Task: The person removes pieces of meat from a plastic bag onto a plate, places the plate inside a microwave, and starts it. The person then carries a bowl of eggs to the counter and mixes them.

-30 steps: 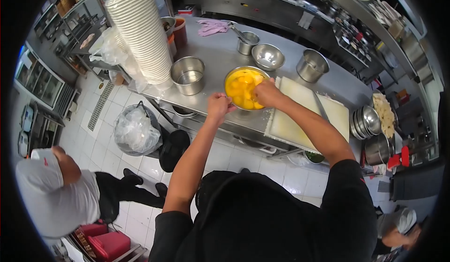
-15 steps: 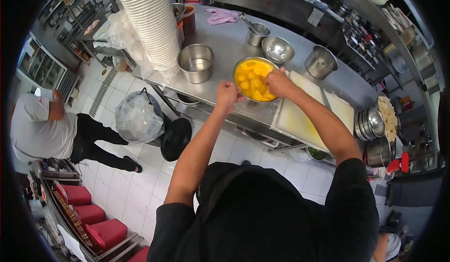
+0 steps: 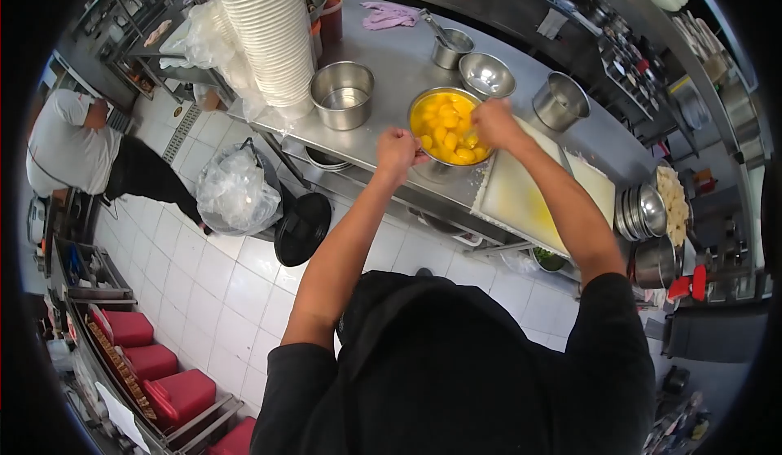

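Note:
A steel bowl [image 3: 440,171] full of several egg yolks [image 3: 446,121] stands near the front edge of the steel table. My left hand [image 3: 398,152] has its fingers closed on the bowl's left rim. Over the bowl's right side is my right hand [image 3: 497,123], its fingers closed; what they hold, if anything, is too small to make out. Beside the bowl lies a white cutting board [image 3: 517,198] with a yellow smear and a knife on it. An empty steel pot [image 3: 342,96] stands to the left.
Tall stacked white containers [image 3: 265,39] rise at the left. Behind the bowl are a shallow steel bowl [image 3: 487,76], a small pot [image 3: 450,50] and a larger pot [image 3: 561,102]. A lined bin [image 3: 236,198] stands on the floor; a person [image 3: 77,145] is at far left.
My right hand has moved from the yolks to the bowl's right rim area. The person at left has moved farther up and away. The view has shifted slightly.

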Demonstrator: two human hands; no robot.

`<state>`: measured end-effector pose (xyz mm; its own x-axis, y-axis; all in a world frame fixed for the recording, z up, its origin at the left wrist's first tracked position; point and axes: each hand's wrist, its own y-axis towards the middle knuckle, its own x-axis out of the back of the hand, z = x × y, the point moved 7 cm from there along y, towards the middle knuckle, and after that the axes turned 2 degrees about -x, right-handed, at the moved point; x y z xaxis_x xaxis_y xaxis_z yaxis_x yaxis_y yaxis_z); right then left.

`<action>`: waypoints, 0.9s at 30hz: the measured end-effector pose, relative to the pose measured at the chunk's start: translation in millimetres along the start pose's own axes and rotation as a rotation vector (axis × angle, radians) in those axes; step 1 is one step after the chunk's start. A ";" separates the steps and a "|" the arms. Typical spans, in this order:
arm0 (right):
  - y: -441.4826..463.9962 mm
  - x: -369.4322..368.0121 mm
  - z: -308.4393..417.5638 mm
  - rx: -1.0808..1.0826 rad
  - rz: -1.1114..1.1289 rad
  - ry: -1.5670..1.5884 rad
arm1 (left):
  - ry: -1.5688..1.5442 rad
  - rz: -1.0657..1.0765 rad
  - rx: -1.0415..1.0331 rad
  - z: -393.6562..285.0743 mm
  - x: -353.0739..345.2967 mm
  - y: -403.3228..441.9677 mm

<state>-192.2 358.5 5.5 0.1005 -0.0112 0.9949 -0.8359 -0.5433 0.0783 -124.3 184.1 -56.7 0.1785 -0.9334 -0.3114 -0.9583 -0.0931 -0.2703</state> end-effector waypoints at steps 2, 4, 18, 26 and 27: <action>-3.3 -12.9 8.8 0.021 0.047 -0.013 | 0.001 -0.001 0.012 2.2 0.5 0.6; -7.7 -16.8 18.2 0.024 0.077 -0.026 | 0.012 0.010 0.020 1.4 0.1 -0.8; -9.2 -13.1 11.9 -0.009 0.061 -0.075 | 0.006 0.003 0.025 -0.2 -1.4 -0.2; -11.3 -8.4 11.1 0.001 0.030 0.012 | -0.001 0.009 0.016 4.1 -1.1 -1.5; -8.3 5.8 5.0 -0.022 -0.034 0.068 | 0.008 0.012 0.007 0.7 -0.6 0.7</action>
<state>-182.1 358.7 10.3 0.0929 0.0645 0.9936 -0.8443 -0.5239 0.1129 -124.9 184.9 -57.4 0.1653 -0.9372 -0.3070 -0.9588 -0.0798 -0.2727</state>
